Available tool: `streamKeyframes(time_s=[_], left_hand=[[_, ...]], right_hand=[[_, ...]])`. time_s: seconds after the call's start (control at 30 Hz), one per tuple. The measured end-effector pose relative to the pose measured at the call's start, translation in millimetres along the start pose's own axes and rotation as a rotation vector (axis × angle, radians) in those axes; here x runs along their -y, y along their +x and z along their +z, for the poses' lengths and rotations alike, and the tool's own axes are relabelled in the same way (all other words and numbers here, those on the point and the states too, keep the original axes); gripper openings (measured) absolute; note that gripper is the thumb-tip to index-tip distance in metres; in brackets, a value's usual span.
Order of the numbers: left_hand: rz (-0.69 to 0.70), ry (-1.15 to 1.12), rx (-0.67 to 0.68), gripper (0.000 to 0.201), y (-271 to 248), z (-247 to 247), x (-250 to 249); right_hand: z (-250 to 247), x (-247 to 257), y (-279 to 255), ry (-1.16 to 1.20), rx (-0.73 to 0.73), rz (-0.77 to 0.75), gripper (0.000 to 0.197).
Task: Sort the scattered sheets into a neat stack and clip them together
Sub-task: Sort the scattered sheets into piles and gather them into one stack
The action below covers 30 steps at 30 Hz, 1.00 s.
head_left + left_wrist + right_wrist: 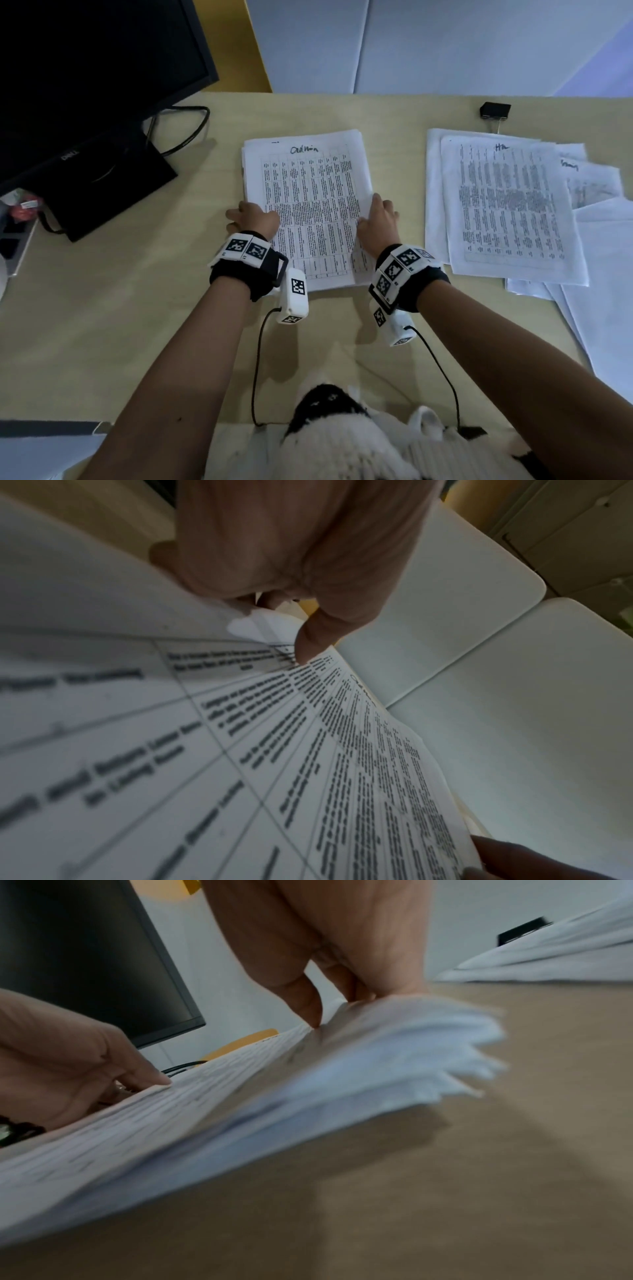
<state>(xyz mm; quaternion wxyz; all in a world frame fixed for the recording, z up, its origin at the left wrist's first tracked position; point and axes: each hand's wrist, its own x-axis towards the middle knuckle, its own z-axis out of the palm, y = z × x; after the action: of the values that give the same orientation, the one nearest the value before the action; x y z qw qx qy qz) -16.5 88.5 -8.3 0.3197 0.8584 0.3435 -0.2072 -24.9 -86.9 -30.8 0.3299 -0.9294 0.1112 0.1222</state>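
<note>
Between your hands, the stack [308,212] sits mid-desk, left hand [251,219] and right hand [376,219] pinching its side edges. Loose sheets [507,209] right and the far clip [495,110] remain.

A pale wooden tabletop [137,308] is shown under dim, even light. A black monitor [85,51] on a dark stand [113,185] is placed at its far left corner, with a black cable [191,126] looped behind the stand. The tabletop is backed by white wall panels [411,44], and a yellow surface [239,44] is seen between monitor and panels.
</note>
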Motion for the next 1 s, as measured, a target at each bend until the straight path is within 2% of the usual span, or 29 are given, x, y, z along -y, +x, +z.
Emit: streamKeyframes(time_s=[0.2, 0.3, 0.4, 0.47, 0.57, 0.63, 0.7, 0.77, 0.9, 0.97, 1.0], left_hand=[[0.031, 0.020, 0.028, 0.059, -17.9, 27.3, -22.7], [0.006, 0.003, -0.016, 0.079, -28.5, 36.2, -31.9], [0.115, -0.036, -0.073, 0.088, -45.7, 49.8, -55.8], [0.247, -0.017, -0.065, 0.077, -56.8, 62.9, -76.5], [0.450, -0.020, 0.011, 0.047, -73.3, 87.6, -106.5], [0.515, -0.026, 0.095, 0.034, -85.3, 107.4, -122.8], [0.510, -0.009, 0.164, 0.020, -97.2, 126.4, -135.4], [0.440, 0.051, 0.201, 0.017, -104.8, 145.7, -143.9], [0.201, 0.164, 0.152, 0.063, -112.9, 172.1, -152.7], [0.180, 0.236, 0.137, 0.076, -121.1, 183.2, -163.3], [0.186, 0.261, 0.139, 0.077, -124.0, 187.6, -167.5]], right_hand=[[-25.6, -33.1, -0.7, 0.032, -0.003, 0.054, 0.044], [-38.7, -43.4, -1.9, 0.091, 0.048, 0.012, 0.048], [-64.2, -58.2, 1.0, 0.124, 0.001, 0.000, 0.058], [-85.4, -74.6, 6.0, 0.125, -0.050, 0.034, 0.056], [-120.8, -110.7, 13.5, 0.114, -0.124, 0.122, 0.052], [-144.3, -137.9, 16.8, 0.069, -0.183, 0.181, 0.051], [-164.0, -163.1, 18.8, 0.014, -0.225, 0.258, 0.052], [-178.9, -186.0, 19.3, -0.040, -0.243, 0.365, 0.052], [-193.4, -211.9, 17.6, -0.056, -0.206, 0.530, 0.055], [-197.4, -219.3, 18.9, -0.036, -0.141, 0.498, 0.056], [-196.9, -220.4, 19.3, -0.020, -0.103, 0.463, 0.056]])
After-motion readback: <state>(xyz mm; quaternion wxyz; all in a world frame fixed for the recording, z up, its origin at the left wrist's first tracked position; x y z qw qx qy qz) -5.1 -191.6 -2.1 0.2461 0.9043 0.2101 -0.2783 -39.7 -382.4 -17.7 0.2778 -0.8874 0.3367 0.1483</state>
